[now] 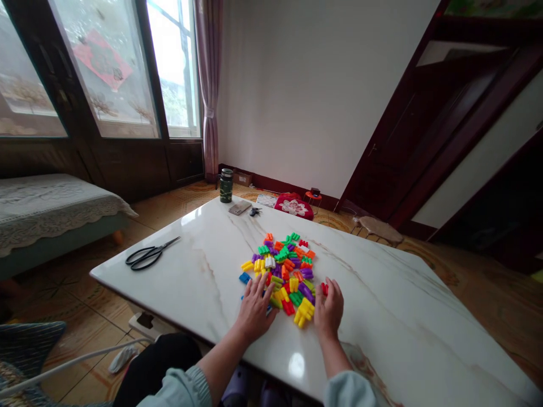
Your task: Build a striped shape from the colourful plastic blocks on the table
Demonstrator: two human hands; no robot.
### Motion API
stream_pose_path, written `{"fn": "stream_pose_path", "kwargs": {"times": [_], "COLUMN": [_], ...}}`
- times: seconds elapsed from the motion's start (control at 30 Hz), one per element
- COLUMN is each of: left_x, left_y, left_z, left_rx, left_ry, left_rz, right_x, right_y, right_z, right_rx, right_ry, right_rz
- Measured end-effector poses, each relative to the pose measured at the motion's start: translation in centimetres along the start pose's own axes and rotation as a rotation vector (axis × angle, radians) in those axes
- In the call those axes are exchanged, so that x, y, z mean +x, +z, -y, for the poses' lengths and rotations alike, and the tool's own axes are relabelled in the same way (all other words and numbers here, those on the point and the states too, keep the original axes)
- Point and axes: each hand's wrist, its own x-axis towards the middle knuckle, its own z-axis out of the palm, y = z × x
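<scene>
A loose pile of colourful plastic toy blocks lies on the white marble-patterned table. My left hand is at the pile's near left side, palm down with fingers spread, partly covering some blue blocks. On the near right side, my right hand is cupped, its thumb and fingers apart. A red block shows between that thumb and the fingers; whether they press on it I cannot tell. Between my hands sit a yellow block and a purple block.
Black-handled scissors lie on the table's left part. Toward the far corner are a camouflage-patterned bottle, a phone and keys. A stool stands beyond the table, and a cloth-covered bed is at left.
</scene>
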Motion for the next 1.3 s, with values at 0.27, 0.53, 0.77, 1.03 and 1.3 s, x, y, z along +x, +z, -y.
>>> {"fn": "stream_pose_path", "kwargs": {"times": [0.27,0.53,0.77,1.03,1.3], "left_x": [0.0,0.1,0.2,0.3,0.3], "left_y": [0.2,0.3,-0.1,-0.1,0.0], "left_z": [0.1,0.2,0.1,0.0,0.2], "left_rx": [-0.025,-0.028,-0.008,0.007,0.03], "left_ry": [-0.018,-0.016,-0.002,-0.011,0.001], "left_rz": [0.003,0.005,0.003,0.005,-0.008], "right_x": [-1.9,-8.1,-9.1,-8.9,-8.7], "right_y": [0.8,-4.3,-4.6,-4.8,-5.0], "right_z": [-1.5,-3.7,-1.4,-0.9,-0.6], "right_rx": [0.316,-0.212,-0.474,-0.496,-0.482], "right_ry": [0.131,-0.166,-0.206,-0.187,-0.188], "right_rz": [0.333,0.375,0.459,0.474,0.47]}}
